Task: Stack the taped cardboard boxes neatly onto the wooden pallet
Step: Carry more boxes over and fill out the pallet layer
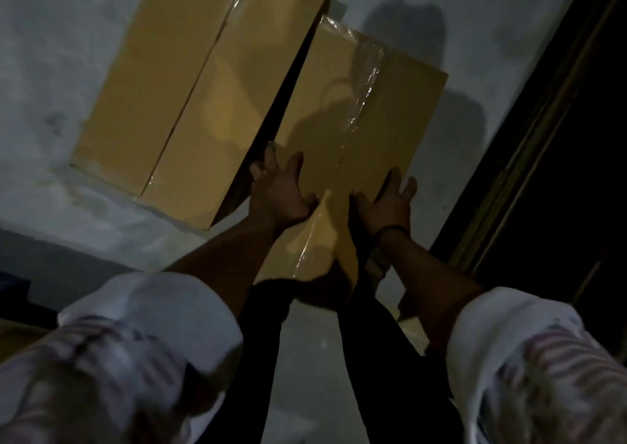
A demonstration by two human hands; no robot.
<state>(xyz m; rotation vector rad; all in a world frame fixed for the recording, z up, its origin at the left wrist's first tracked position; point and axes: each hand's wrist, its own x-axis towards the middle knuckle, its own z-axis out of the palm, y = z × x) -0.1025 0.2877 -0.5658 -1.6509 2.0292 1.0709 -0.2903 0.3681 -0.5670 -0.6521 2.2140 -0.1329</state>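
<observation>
A taped cardboard box (366,111) stands in front of me, clear tape running down its top seam and over its near face. My left hand (280,185) lies on the box's near left part, fingers spread flat with the outer ones at the left edge. My right hand (390,199) presses flat on the near right part; a dark band circles its wrist. A second, larger taped box (203,80) sits close on the left, a narrow dark gap between the two. No wooden pallet shows in this dim view.
A grey concrete floor (68,53) surrounds the boxes. A dark wooden frame or door (543,155) runs along the right side. My rolled white sleeves fill the bottom corners. A cardboard scrap (412,311) lies near my right forearm.
</observation>
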